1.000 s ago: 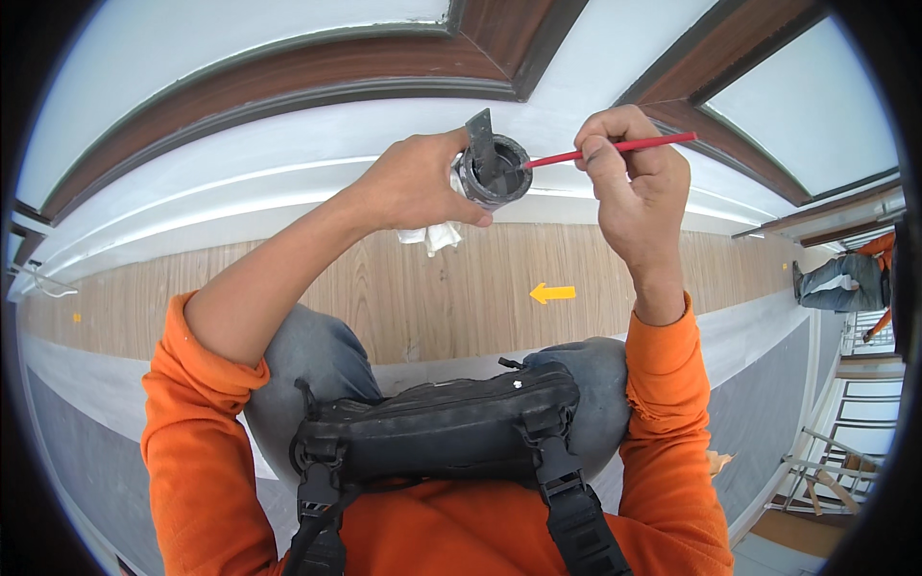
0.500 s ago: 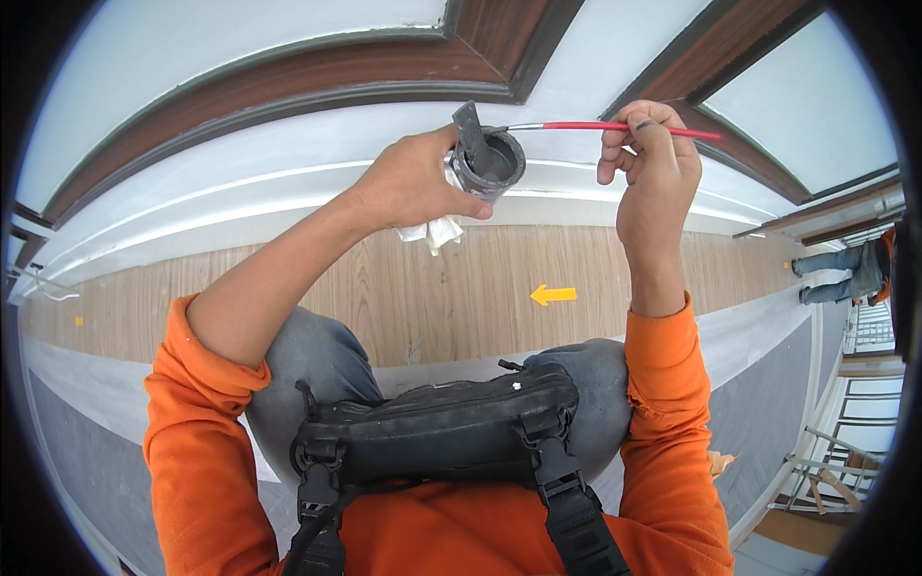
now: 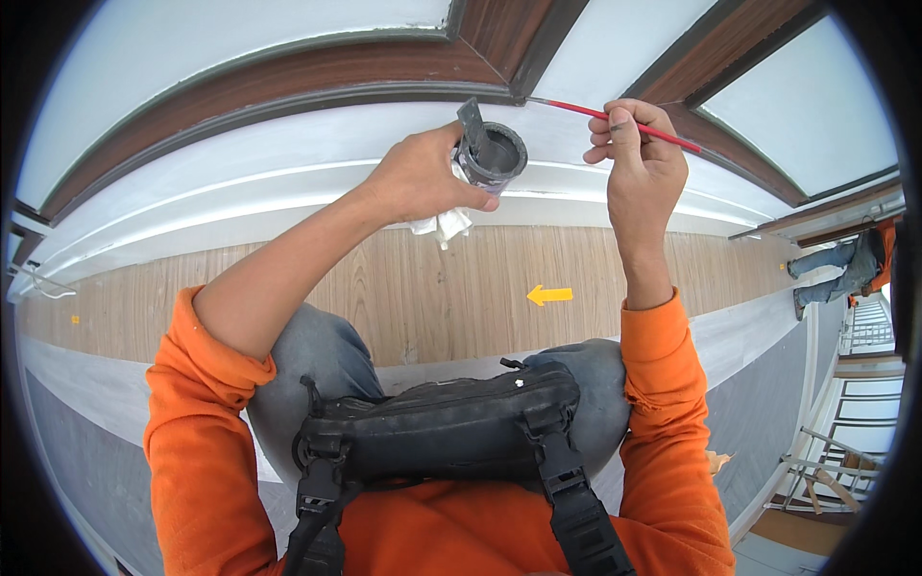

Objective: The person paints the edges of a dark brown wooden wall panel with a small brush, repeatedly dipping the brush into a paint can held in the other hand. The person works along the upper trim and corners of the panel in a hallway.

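Note:
My left hand (image 3: pixel 423 180) is wrapped round a small cup of dark grey paint (image 3: pixel 507 154), with a flat grey-coated stick (image 3: pixel 472 127) leaning in it. A crumpled white cloth (image 3: pixel 444 227) hangs beneath the cup from the same hand. Between thumb and fingers, my right hand (image 3: pixel 638 154) pinches a thin red-handled paintbrush (image 3: pixel 571 107). Its tip meets the lower corner of the dark grey edging (image 3: pixel 521 94) around a brown wooden frame (image 3: pixel 384 69) on the white wall, to the right of the cup and slightly above it.
A second brown frame (image 3: pixel 740 48) stands at the upper right. Wood-look flooring (image 3: pixel 384 288) with a yellow arrow (image 3: pixel 549 295) runs below the white skirting. A black bag (image 3: pixel 442 422) lies across my lap. At the far right another person (image 3: pixel 840 269) stands, with metal scaffolding (image 3: pixel 826 470) nearby.
The brush tip has moved from the cup's rim up and right to the edging's corner. My right hand has shifted slightly left, tilting the brush; the cup is nearly where it was.

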### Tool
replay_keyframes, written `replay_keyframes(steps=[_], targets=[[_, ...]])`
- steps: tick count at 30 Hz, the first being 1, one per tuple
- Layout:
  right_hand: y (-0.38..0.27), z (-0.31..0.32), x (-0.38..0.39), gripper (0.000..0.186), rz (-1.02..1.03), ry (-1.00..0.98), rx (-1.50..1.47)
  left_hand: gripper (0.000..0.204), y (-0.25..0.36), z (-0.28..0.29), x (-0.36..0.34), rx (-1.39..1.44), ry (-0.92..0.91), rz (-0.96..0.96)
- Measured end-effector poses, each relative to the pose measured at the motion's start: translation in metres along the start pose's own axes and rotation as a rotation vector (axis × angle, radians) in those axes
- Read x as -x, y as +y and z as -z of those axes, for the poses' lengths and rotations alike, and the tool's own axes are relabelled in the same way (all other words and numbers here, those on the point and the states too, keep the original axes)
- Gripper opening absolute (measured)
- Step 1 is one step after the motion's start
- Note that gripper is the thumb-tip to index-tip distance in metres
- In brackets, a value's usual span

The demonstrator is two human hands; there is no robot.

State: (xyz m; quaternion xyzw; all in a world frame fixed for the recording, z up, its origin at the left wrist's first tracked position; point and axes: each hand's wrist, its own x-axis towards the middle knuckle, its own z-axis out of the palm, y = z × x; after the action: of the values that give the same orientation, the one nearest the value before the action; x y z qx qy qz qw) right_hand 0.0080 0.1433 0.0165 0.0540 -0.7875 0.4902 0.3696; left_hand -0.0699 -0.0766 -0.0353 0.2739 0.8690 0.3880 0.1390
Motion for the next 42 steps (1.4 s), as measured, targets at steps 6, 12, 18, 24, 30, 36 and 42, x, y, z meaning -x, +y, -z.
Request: replay_keyframes(steps=[6, 12, 18, 24, 30, 36, 42], targets=[[0.001, 0.004, 0.001, 0.011, 0.167, 0.008, 0.102, 0.087, 0.005, 0.005, 0.002, 0.006, -0.029, -0.003], [0.002, -0.005, 0.004, 0.007, 0.259, -0.035, 0.238, 0.082, 0.006, 0.006, 0.004, 0.008, -0.030, -0.018], [0.000, -0.001, 0.003, 0.008, 0.409, -0.089, 0.347, 0.082, 0.006, 0.006, 0.004, 0.002, -0.038, -0.013], [-0.005, 0.001, 0.002, 0.008, 0.429, -0.087, 0.359, 0.079, 0.006, 0.007, 0.005, 0.022, -0.058, 0.001], [-0.006, -0.002, 0.002, 0.008, 0.352, -0.057, 0.398, 0.082, 0.007, 0.007, 0.006, -0.010, -0.047, -0.020], [0.000, -0.003, 0.001, 0.009, 0.419, -0.096, 0.430, 0.084, 0.008, 0.008, 0.005, -0.022, -0.067, -0.013], [0.002, -0.004, -0.001, 0.009, 0.478, -0.065, 0.357, 0.083, 0.007, 0.008, 0.004, -0.026, -0.060, -0.029]])
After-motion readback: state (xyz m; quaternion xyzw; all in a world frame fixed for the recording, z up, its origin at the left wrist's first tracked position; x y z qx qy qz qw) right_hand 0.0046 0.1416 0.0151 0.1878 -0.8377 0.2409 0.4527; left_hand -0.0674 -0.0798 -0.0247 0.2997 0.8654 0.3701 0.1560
